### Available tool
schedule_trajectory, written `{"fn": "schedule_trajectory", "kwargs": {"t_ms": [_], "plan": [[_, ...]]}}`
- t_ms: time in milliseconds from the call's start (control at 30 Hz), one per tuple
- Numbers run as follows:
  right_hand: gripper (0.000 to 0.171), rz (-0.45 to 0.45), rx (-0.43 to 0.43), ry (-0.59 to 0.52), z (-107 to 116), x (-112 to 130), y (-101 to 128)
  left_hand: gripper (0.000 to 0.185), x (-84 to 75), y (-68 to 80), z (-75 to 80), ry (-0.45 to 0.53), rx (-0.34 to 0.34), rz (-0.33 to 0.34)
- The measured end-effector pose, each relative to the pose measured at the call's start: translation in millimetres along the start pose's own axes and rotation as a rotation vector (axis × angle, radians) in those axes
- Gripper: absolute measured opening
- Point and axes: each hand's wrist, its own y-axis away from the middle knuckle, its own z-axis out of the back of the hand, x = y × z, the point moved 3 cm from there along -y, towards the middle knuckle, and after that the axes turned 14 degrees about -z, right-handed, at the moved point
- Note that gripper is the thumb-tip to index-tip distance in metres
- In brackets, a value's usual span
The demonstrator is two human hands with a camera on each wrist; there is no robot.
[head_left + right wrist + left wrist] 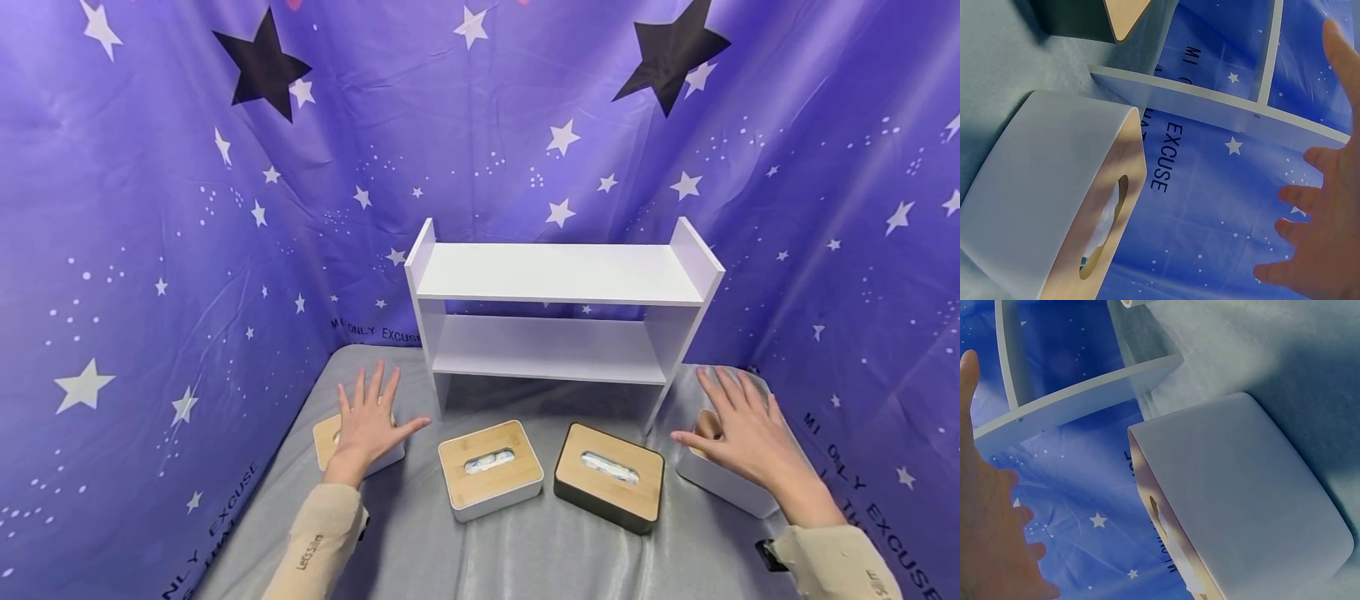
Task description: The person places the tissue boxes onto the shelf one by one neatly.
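Hovering over outer tissue boxes (358, 446): L hand (368, 427), R hand (750, 437).

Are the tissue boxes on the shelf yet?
None yet. The white shelf holds nothing. All four tissue boxes sit on the grey cloth. The left hand and right hand hover open over the outer boxes, no grip taken.
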Motion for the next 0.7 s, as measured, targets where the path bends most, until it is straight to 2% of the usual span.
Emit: {"fn": "schedule_trajectory", "kwargs": {"t_ms": [333, 533, 700], "plan": [[0.111, 0.122, -0.069, 0.005, -4.3, 2.1, -1.7, 0.108, -3.2, -0.9, -4.4, 0.000, 0.002, -0.023], [0.110, 0.135, -0.055, -0.025, -4.7, 5.6, -0.8, 0.108, -6.4, -1.3, -4.1, -0.005, 0.030, -0.028], [0.107, 0.124, -0.021, -0.057, -5.8, 8.1, -0.8, 0.109, -7.0, -1.1, -6.1, -0.014, 0.015, -0.043]]}}
